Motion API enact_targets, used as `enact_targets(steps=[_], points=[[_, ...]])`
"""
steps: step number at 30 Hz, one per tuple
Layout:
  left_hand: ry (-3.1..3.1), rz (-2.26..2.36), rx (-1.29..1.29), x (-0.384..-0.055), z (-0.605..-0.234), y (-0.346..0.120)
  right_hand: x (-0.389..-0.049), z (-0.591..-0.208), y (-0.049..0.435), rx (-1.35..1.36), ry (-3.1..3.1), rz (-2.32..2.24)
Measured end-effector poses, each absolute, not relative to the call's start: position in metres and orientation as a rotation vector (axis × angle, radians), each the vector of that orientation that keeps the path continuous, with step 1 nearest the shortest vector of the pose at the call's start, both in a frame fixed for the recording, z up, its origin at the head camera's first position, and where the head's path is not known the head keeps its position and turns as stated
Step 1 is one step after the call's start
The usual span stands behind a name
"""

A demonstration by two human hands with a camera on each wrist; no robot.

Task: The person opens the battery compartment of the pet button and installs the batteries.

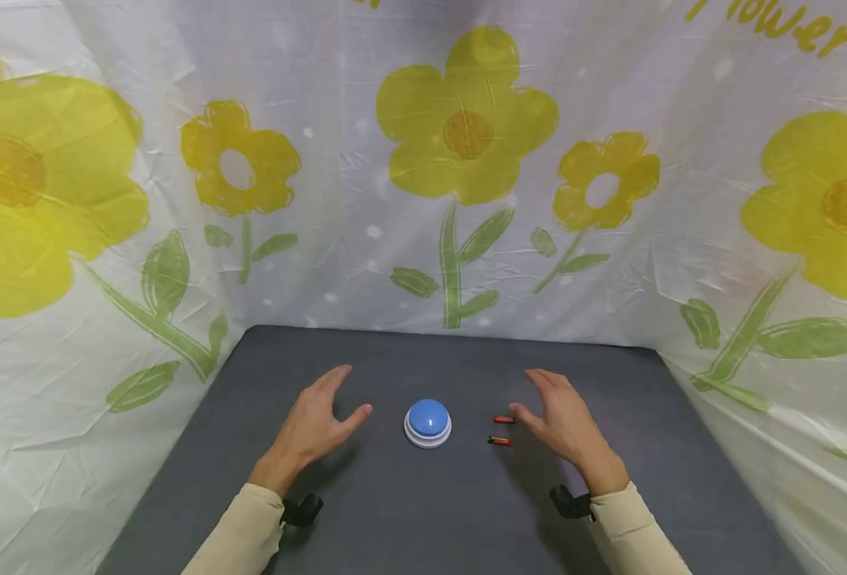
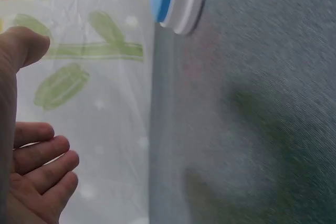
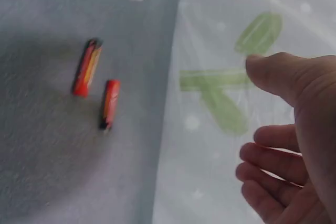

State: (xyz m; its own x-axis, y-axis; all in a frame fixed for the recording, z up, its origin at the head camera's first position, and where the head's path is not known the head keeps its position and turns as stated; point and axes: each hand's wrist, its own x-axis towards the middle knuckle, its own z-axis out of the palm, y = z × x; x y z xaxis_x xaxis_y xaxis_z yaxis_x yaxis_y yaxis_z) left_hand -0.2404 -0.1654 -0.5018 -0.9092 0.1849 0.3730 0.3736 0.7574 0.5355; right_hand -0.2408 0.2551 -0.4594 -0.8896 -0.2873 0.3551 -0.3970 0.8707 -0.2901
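Observation:
A blue dome push button (image 1: 428, 418) on a round white base stands on the dark grey table, between the two hands. To its right lie two red and black batteries, the farther battery (image 1: 504, 419) and the nearer battery (image 1: 499, 441). My left hand (image 1: 316, 423) hovers left of the button, fingers extended and thumb apart, holding nothing. On the other side my right hand (image 1: 562, 419) is held over the table just right of the batteries, its thumb tip close to the farther one in the head view. Its palm is bare in the right wrist view.
The dark grey table (image 1: 380, 511) ends at a back edge against a white curtain (image 1: 337, 263) printed with yellow flowers, which also hangs along both sides. Black straps with small camera mounts sit on both wrists, below beige sleeves (image 1: 240, 531).

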Motion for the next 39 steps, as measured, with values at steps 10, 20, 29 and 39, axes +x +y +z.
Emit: enact_targets(steps=[10,20,29,39], points=[[-2.705,-1.006,-0.539,-0.243,-0.498,-0.146,-0.244,-0.456,0.224,0.602,-2.825,0.58],[-2.753,-1.052,-0.555,-0.245,-0.516,-0.125,-0.251,-0.48,0.196,0.668,-2.86,0.673],[-2.76,-1.035,-0.582,-0.252,-0.534,-0.113,-0.257,-0.497,0.18,0.767,-2.829,0.63],[-2.788,-1.06,-0.652,-0.262,-0.551,-0.099,-0.27,-0.532,0.178,0.87,-2.831,0.609]])
